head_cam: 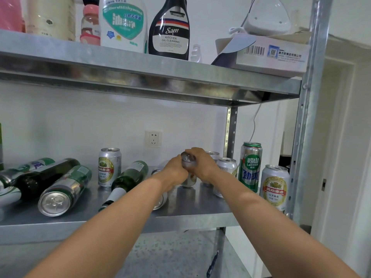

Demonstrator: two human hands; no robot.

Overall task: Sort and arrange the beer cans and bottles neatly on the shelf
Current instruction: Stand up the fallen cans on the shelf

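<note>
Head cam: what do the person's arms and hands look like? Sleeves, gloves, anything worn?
Both arms are bare all the way to the bottom edge of the frame, and no sleeve shows. The left hand and right hand are ungloved. Neither wrist has a watch, band or strap. No rings show, though the fingers are partly hidden and blurred. No tape, markings or cables.
</note>
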